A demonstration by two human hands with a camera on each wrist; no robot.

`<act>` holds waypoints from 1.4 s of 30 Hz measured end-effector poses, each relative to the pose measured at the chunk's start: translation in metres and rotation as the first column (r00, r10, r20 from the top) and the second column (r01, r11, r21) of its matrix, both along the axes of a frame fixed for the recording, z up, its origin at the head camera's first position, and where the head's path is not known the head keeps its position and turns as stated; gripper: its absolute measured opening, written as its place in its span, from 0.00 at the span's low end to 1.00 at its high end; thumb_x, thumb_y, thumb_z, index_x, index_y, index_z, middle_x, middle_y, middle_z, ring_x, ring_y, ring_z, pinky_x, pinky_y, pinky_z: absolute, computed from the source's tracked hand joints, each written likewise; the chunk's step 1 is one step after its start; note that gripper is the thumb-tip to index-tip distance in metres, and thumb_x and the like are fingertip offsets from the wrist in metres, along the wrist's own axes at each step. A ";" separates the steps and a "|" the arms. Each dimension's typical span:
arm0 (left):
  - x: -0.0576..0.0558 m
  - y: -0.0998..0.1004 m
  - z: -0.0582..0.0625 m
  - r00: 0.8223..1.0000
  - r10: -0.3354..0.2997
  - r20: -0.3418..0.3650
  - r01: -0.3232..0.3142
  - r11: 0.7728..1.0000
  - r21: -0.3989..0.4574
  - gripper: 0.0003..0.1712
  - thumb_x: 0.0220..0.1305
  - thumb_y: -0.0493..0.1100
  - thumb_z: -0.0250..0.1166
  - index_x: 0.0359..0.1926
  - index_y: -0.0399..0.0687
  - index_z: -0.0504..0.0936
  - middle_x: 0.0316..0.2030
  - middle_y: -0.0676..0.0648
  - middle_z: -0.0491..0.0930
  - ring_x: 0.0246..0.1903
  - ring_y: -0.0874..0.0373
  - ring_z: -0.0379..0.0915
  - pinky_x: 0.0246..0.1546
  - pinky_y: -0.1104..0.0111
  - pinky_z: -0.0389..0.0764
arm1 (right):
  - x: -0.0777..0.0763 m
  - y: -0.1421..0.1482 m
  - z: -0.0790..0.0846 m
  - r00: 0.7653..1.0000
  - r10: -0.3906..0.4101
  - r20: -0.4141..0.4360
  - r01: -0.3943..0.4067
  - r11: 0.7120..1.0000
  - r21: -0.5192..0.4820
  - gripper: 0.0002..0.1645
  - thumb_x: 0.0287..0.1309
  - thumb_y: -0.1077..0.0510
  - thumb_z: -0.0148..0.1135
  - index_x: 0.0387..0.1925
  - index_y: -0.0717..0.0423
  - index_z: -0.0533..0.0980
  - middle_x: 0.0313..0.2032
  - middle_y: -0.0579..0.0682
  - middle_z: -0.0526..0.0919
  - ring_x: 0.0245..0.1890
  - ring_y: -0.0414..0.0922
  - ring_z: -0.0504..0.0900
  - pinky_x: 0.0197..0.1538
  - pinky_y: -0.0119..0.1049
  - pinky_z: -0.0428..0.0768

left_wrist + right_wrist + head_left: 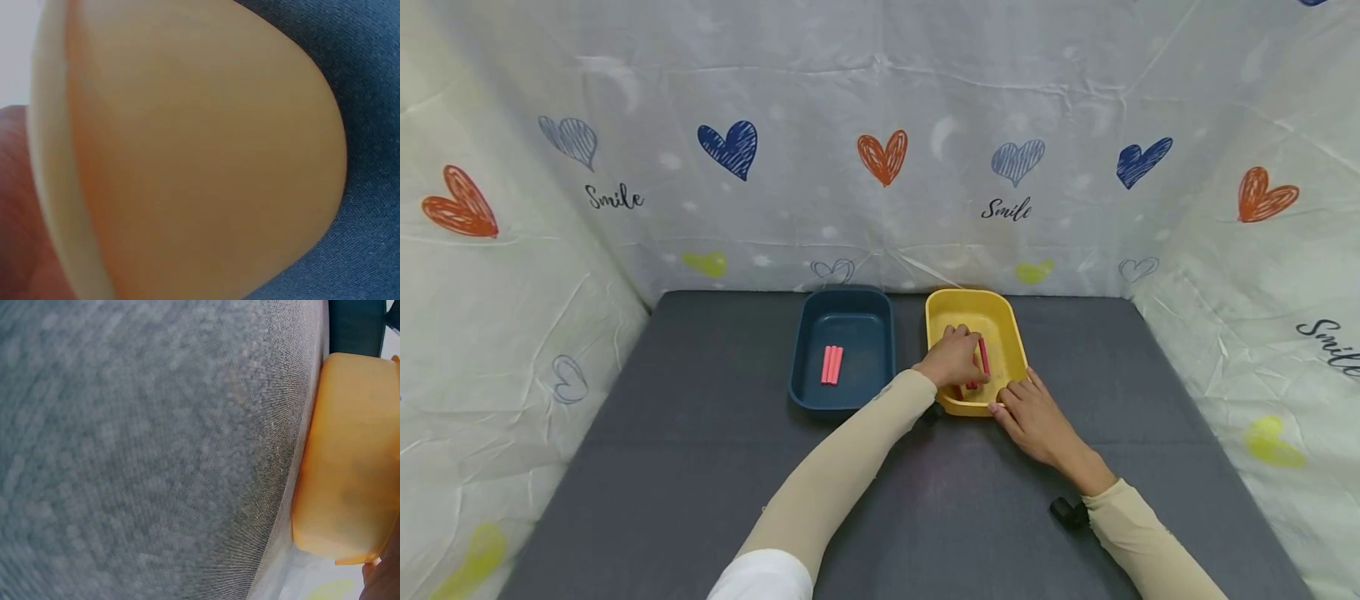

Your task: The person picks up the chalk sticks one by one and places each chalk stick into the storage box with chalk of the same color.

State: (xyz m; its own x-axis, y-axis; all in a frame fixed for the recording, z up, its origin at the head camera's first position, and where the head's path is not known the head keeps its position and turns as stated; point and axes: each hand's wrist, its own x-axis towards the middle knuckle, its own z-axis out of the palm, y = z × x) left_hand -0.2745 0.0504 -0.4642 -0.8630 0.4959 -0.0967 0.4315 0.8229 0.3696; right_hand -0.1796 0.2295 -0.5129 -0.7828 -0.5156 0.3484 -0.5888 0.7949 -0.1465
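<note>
My left hand reaches down into the yellow tray, and its thumb and index finger pinch a red stick at its two ends. More red sticks lie beneath that hand, partly hidden by it. At the tray's near right corner, my right hand grips the rim, thumb at the front wall and fingers over the edge. To the left, a dark blue tray holds several pink sticks side by side. Up close in the left wrist view is the yellow tray's outer wall.
Both trays stand near the back of a table under a dark grey cloth. Behind and at the sides hang pale curtains printed with hearts. A black wrist device sits at my right wrist.
</note>
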 end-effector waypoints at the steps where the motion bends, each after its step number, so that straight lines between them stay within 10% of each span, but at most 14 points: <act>1: 0.000 0.000 -0.001 1.000 -0.001 -0.005 0.001 1.000 -0.009 0.41 0.55 0.58 0.72 0.65 0.47 0.71 0.55 0.46 0.73 0.53 0.53 0.64 0.53 0.65 0.76 | 0.000 0.000 0.000 1.000 -0.003 0.000 0.003 1.000 0.004 0.13 0.70 0.50 0.54 0.29 0.49 0.71 0.28 0.45 0.71 0.39 0.47 0.76 0.72 0.60 0.57; 31: 0.006 0.001 -0.007 0.999 0.003 -0.046 -0.012 0.981 -0.196 0.35 0.51 0.58 0.73 0.58 0.51 0.77 0.49 0.48 0.74 0.48 0.54 0.63 0.51 0.62 0.75 | 0.009 -0.012 -0.002 0.999 -0.026 -0.027 0.026 1.000 -0.009 0.12 0.69 0.51 0.56 0.30 0.50 0.72 0.29 0.46 0.73 0.38 0.48 0.76 0.72 0.61 0.57; 42: 0.011 -0.004 -0.003 0.999 -0.006 -0.054 0.002 0.997 -0.073 0.33 0.64 0.56 0.66 0.66 0.50 0.72 0.61 0.48 0.71 0.57 0.52 0.65 0.56 0.62 0.76 | 0.008 -0.011 -0.007 0.999 -0.024 -0.044 0.024 1.000 0.000 0.13 0.69 0.50 0.55 0.28 0.49 0.71 0.29 0.47 0.73 0.41 0.49 0.77 0.71 0.61 0.57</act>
